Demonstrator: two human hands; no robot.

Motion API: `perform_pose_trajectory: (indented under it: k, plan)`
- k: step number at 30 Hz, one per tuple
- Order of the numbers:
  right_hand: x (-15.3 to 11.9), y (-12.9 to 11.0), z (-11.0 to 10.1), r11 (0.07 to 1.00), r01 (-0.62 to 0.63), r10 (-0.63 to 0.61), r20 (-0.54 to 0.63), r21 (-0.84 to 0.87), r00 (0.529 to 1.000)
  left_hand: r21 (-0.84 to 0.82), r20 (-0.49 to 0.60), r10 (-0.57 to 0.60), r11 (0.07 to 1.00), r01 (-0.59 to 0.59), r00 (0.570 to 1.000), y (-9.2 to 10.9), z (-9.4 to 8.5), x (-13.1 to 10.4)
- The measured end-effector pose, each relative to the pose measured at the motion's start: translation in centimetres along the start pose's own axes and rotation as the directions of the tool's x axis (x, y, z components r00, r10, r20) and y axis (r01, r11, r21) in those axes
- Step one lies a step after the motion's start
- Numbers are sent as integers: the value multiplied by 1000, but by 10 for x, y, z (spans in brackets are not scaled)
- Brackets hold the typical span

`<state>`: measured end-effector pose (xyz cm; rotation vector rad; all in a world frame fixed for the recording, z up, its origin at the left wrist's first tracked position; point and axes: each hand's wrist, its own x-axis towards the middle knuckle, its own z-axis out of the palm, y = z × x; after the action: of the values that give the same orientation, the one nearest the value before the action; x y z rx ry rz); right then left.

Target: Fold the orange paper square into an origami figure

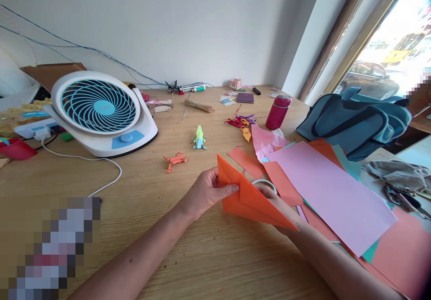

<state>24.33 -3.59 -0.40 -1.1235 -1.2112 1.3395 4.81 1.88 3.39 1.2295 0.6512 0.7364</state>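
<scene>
My left hand pinches a folded sheet of orange paper, its thumb flat on the near face and its fingers behind. The paper is creased into layered, pointed flaps and is held tilted above the table. On the far side of it, my right hand is closed against the paper, its fingers mostly hidden. A white ring-shaped thing shows beside that hand; I cannot tell whether it is worn. Farther back lie an orange origami frog and a green-and-blue origami frog.
Loose coloured sheets cover the right side, near a blue bag and scissors. A magenta flask stands behind small folded paper pieces. At left are a white fan and its cable.
</scene>
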Motion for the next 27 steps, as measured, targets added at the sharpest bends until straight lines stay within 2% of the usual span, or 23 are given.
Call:
perform_pose_trajectory:
  k: [3,5,7,11,16,19,23,27]
  plan:
    - [6,-8,-11,996,-67,59,111,64,992,106,-52,39,994,-33,998,-1,-6,2]
    - [8,-13,-12,989,-61,36,188,133,982,179,-75,48,983,-34,996,-1,-9,2]
    - [7,-14,-10,990,-58,31,206,128,978,226,-96,61,974,-38,993,-1,-9,2]
    - [4,-8,2,995,-77,70,100,66,993,261,-114,50,965,-19,992,1,-5,0]
    - [5,2,10,995,71,-73,-28,-69,997,305,-78,-27,951,50,997,-3,-4,-1]
    - [5,5,10,988,110,-113,-23,-110,993,337,-101,-27,940,60,995,-3,-3,-1]
    - [5,7,9,984,118,-123,-30,-131,992,469,-158,20,882,57,987,2,0,-2]
    - [4,9,9,985,115,-127,-90,-127,988,390,-121,-4,919,51,993,1,0,-2]
